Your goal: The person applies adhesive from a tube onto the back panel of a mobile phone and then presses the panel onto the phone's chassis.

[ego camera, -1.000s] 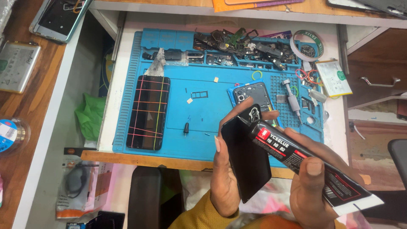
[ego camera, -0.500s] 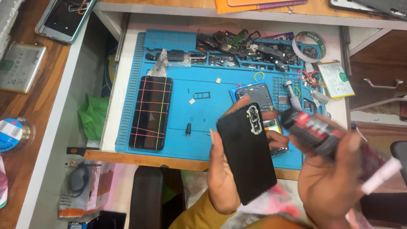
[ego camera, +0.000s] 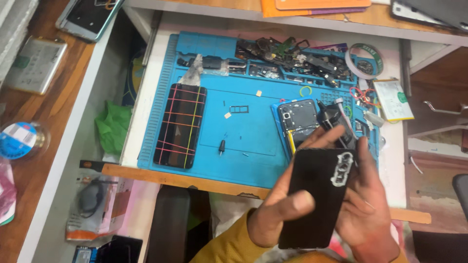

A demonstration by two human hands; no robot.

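Observation:
My left hand grips a black phone back cover with a camera cut-out near its top right, thumb pressed on its face. My right hand is against the cover's right edge and partly behind it. The dark nozzle end of a glue tube pokes up above the cover from that hand. The rest of the tube is hidden. Just beyond, an opened phone body lies on the blue work mat.
A phone screen with coloured lines lies on the mat's left. Several small parts crowd the mat's far edge, beside a tape roll and a white flat pack. A green bag sits left of the drawer.
The cover has swung to face me and dropped lower right. The red and black tube, in plain sight a second ago, has gone behind the cover with my right hand.

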